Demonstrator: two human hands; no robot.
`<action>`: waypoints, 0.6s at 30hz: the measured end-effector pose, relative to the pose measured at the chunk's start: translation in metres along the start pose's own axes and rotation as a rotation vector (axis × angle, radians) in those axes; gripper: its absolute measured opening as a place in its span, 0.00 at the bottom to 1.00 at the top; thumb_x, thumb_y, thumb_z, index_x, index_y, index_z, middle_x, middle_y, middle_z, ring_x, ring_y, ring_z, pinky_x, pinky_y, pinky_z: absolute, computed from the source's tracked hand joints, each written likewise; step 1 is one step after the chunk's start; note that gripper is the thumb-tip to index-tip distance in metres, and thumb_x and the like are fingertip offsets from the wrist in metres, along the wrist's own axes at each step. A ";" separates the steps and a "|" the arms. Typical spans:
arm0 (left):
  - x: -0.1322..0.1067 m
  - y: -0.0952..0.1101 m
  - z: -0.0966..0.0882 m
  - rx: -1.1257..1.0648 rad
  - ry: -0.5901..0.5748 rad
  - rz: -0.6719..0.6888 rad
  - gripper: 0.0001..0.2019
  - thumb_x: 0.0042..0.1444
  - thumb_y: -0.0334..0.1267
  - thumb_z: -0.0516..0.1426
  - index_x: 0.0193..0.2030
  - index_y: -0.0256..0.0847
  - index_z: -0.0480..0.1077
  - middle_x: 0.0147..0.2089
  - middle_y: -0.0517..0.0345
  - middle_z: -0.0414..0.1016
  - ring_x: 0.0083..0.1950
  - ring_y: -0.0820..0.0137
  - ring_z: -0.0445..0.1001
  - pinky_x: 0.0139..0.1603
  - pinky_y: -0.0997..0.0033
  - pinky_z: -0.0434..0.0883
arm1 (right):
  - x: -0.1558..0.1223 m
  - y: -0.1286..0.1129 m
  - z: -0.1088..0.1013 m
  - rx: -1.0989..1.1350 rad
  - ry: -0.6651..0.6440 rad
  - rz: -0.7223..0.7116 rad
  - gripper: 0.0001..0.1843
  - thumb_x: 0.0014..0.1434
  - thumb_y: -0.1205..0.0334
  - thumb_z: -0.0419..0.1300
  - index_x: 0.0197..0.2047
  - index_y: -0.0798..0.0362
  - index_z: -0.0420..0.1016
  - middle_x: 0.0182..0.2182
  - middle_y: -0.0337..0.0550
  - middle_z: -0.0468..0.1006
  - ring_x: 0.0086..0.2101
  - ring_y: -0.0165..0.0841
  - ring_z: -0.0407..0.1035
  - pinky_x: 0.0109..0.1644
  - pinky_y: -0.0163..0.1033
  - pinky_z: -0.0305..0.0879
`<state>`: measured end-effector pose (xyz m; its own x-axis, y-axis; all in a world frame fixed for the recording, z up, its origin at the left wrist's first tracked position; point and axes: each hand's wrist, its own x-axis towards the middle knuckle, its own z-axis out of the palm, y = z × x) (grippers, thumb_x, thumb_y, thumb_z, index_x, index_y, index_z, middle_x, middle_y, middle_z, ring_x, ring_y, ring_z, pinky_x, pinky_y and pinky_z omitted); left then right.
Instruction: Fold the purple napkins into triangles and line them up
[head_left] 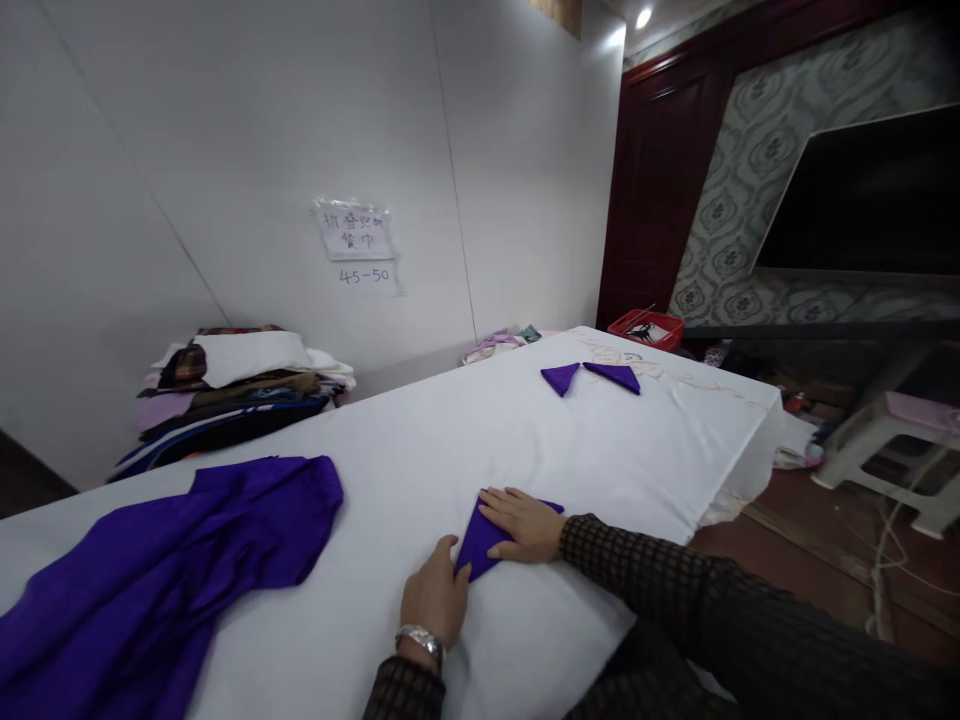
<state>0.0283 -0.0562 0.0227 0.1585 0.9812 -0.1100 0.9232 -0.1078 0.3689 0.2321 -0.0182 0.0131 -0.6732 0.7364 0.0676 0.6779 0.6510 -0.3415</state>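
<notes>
A folded purple cloth napkin (475,545) lies on the white-covered table, shaped like a triangle with its point toward me. My right hand (525,525) rests flat on top of it, fingers stretched out and thumb apart, covering much of its right side. At the napkin's near left corner is my left hand (437,598), which wears a silver bracelet; its thumb and forefinger pinch that corner. Farther back on the table sit two small folded purple napkins, a left one (561,378) and a right one (615,377).
Loose purple cloth (225,530) spreads over the table's left side. Beyond the far edge stands a pile of folded clothes (247,385) against the wall. A red basket (649,330) is at the far end. To the right stands a plastic stool (892,440) with cables beside it.
</notes>
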 end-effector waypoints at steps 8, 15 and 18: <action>0.006 -0.016 -0.012 -0.104 -0.073 0.030 0.12 0.54 0.30 0.50 0.44 0.41 0.68 0.38 0.58 0.76 0.39 0.71 0.74 0.40 0.73 0.67 | 0.000 -0.001 -0.001 0.011 0.006 -0.014 0.42 0.60 0.39 0.47 0.67 0.62 0.49 0.66 0.59 0.45 0.65 0.41 0.38 0.66 0.50 0.36; 0.004 0.002 0.033 0.152 0.231 0.473 0.28 0.59 0.45 0.48 0.64 0.39 0.55 0.66 0.47 0.59 0.67 0.60 0.54 0.63 0.51 0.55 | 0.001 0.001 0.004 -0.012 0.042 -0.028 0.39 0.61 0.44 0.50 0.66 0.63 0.50 0.66 0.59 0.48 0.65 0.41 0.40 0.66 0.50 0.37; 0.002 0.006 0.049 0.236 0.103 0.486 0.33 0.59 0.52 0.47 0.67 0.36 0.49 0.67 0.45 0.54 0.69 0.59 0.50 0.65 0.49 0.52 | 0.002 0.002 0.005 -0.020 0.042 -0.028 0.38 0.60 0.46 0.51 0.66 0.62 0.50 0.66 0.58 0.48 0.65 0.41 0.40 0.66 0.50 0.37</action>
<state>0.0513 -0.0623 -0.0201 0.5620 0.8188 0.1172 0.8076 -0.5738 0.1362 0.2305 -0.0166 0.0075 -0.6792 0.7246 0.1168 0.6650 0.6749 -0.3199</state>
